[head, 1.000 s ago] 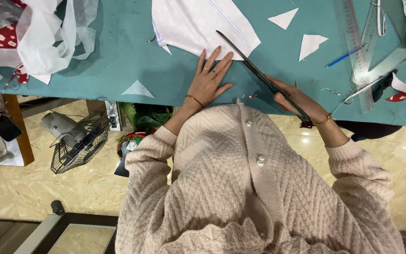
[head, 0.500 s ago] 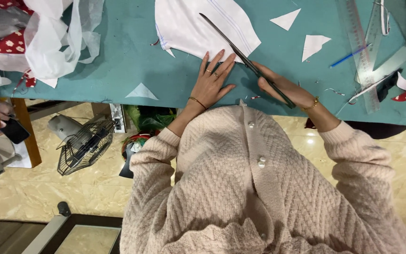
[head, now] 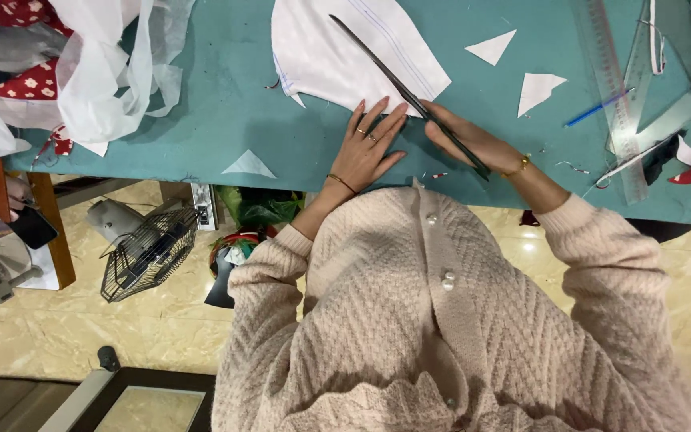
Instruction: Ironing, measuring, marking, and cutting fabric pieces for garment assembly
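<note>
A white fabric piece point(head: 321, 56) with faint drawn lines lies on the teal table point(head: 217, 120). My left hand point(head: 369, 148) rests flat on the table, fingers spread, its tips touching the fabric's near edge. My right hand point(head: 473, 144) grips the handle end of long dark scissors point(head: 385, 64). The thin blades reach up and left across the fabric and look closed. Both wrists wear thin bracelets, and the sleeves are pale knit.
White triangular offcuts point(head: 492, 46) point(head: 539, 86) point(head: 249, 164) lie on the table. A blue pen point(head: 597, 108) and clear rulers point(head: 613, 96) sit at the right. A heap of white sheeting point(head: 97, 72) over red patterned cloth point(head: 29, 84) fills the left. A wire fan point(head: 149, 252) stands on the floor.
My right hand has slid the scissors up and left, so the blades now lie farther across the white fabric. My left hand stays flat at the fabric's edge.
</note>
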